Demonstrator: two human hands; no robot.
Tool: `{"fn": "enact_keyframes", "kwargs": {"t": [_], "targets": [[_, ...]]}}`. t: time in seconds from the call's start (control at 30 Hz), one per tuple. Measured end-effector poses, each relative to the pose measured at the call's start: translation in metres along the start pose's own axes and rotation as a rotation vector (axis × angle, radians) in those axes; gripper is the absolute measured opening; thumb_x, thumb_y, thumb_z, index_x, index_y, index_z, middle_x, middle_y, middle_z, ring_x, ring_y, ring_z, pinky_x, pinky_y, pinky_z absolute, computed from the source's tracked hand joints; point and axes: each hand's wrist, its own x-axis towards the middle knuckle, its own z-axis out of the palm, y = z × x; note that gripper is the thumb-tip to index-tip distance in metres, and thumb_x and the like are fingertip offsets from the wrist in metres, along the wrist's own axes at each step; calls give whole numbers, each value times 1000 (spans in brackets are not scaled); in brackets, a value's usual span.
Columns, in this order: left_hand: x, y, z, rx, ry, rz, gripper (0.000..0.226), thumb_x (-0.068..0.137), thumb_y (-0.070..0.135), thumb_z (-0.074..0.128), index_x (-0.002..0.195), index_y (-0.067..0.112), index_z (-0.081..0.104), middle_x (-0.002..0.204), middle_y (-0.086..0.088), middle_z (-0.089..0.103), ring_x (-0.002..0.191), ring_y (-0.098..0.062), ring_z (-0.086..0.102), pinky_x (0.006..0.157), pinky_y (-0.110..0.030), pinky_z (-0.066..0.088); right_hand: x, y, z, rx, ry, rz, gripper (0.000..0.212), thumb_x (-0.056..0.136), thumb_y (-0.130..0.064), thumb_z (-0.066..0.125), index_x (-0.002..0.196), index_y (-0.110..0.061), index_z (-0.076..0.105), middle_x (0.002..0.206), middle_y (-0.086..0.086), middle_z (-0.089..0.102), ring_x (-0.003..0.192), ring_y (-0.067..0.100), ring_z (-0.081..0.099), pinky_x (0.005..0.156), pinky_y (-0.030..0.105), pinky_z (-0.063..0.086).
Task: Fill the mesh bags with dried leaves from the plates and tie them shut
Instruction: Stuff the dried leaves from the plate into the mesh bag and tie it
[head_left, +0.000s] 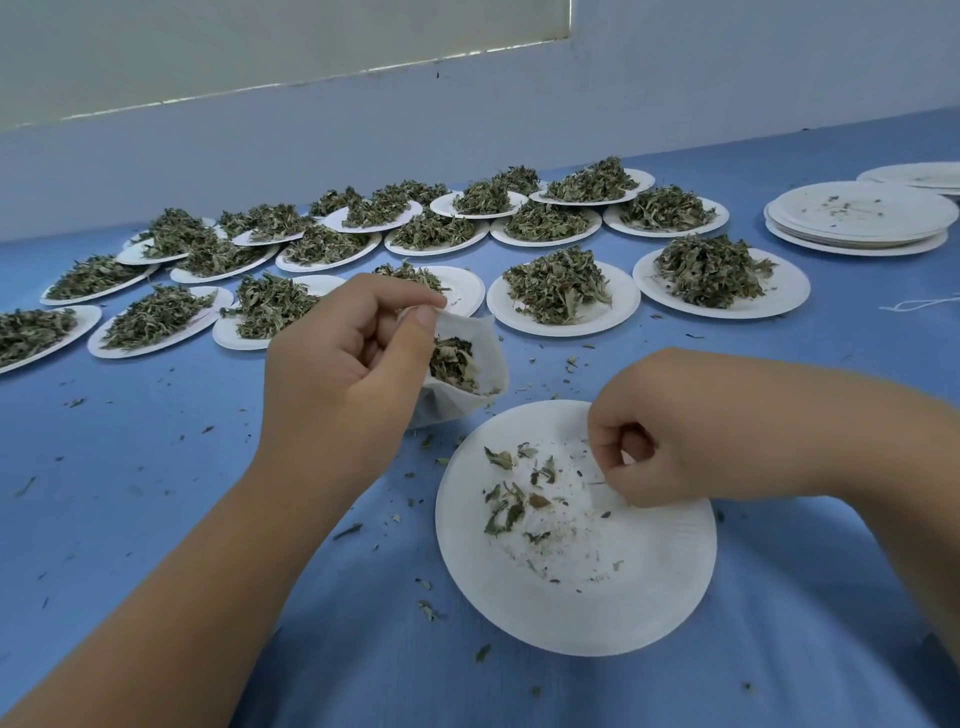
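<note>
Nearest lies a white paper plate (519, 623), almost bare: only a few leaf scraps (506, 506) and some dust are left on it. The right hand (660, 452) hovers over its far right part. Its fingers (613, 447) are curled in, the tips drawn together on what looks like one thin scrap, though it is too small to be sure.

Just beyond the plate, to its left, the mesh bag (483, 343) sits on the blue bench (156, 467). The left hand (332, 364) pinches its rim between thumb and forefinger, with the other fingers curled loosely, and so holds the mouth open. Dried leaves (454, 364) fill the lower part of the bag. Crumbs lie scattered on the bench around both.

I judge this bag close to full of its one plate's share, with only the last scraps to go in. It is not yet tied.

Farther off stand rows of heaped plates (561, 325), so most of the filling remains to be done. A stack of emptied plates (857, 228) at the far right suggests several portions are already bagged, though no finished bag is in sight. A white string (919, 304) lies near the right edge.
</note>
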Motion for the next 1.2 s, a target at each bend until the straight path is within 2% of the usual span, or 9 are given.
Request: {"fn": "enact_keyframes", "kwargs": {"t": [0.13, 0.23, 0.37, 0.6, 0.77, 0.83, 0.97, 1.07, 1.2], "targets": [[0, 0, 0, 5, -10, 10, 18, 92, 16, 55, 90, 32, 65, 62, 5, 47, 52, -6, 40, 50, -12, 35, 5, -15, 5, 102, 188, -117, 7, 79, -31, 62, 73, -35, 62, 78, -19, 58, 73, 2, 56, 63, 25, 50], [0, 0, 1, 15, -11, 5, 18, 92, 17, 56, 89, 33, 65, 62, 8, 48, 53, -4, 42, 51, -11, 35, 14, -29, 11, 116, 248, -181, 8, 85, -31, 61, 78, -33, 65, 74, -13, 56, 72, 5, 54, 64, 25, 48], [0, -1, 1, 26, -10, 8, 17, 92, 17, 55, 90, 32, 65, 60, 13, 48, 52, -3, 42, 51, -9, 33, 19, -30, 17, 110, 228, -175, 12, 90, -34, 58, 87, -31, 70, 78, -14, 53, 72, 1, 50, 64, 21, 43], [1, -1, 0, 20, -8, 13, 18, 92, 16, 55, 91, 30, 65, 58, 16, 47, 50, -1, 41, 51, -8, 32, 14, -24, 17, 107, 143, -131, 7, 85, -35, 64, 86, -33, 70, 78, -16, 56, 75, -6, 51, 61, 15, 41], [1, -2, -1, 20, -8, 11, 17, 91, 18, 55, 91, 30, 66, 59, 14, 46, 50, -2, 39, 50, -9, 32, 13, -28, 18, 87, 126, -133, 6, 85, -36, 63, 86, -33, 69, 80, -16, 54, 76, -7, 50, 60, 16, 39], [2, -1, -1, 20, -7, 13, 17, 91, 17, 55, 90, 30, 66, 59, 13, 46, 49, -3, 39, 50, -9, 32, 13, -29, 17, 81, 143, -105, 14, 83, -48, 61, 86, -35, 65, 83, -17, 52, 79, -9, 47, 60, 15, 36], [2, 0, -1, 31, -7, 19, 17, 90, 16, 55, 89, 30, 65, 60, 9, 47, 50, -4, 39, 50, -8, 32, 11, -33, 17, 93, 129, -8, 53, 62, -79, 46, 99, -42, 53, 95, -20, 46, 82, -7, 47, 66, 17, 39], [1, 1, 0, 29, -14, 13, 16, 90, 16, 56, 89, 28, 66, 62, 1, 47, 50, -6, 39, 51, -7, 32, 10, -37, 22, 48, 87, 30, 67, 58, -84, 47, 110, -42, 47, 101, -20, 41, 87, -2, 47, 76, 27, 46], [1, 2, 1, 27, -18, 3, 16, 90, 15, 56, 89, 27, 66, 61, 5, 46, 49, -5, 39, 49, -8, 31, 15, -43, 30, -13, 94, 35, 63, 68, -79, 53, 116, -38, 45, 105, -17, 39, 89, 4, 45, 63, 15, 33]]}}
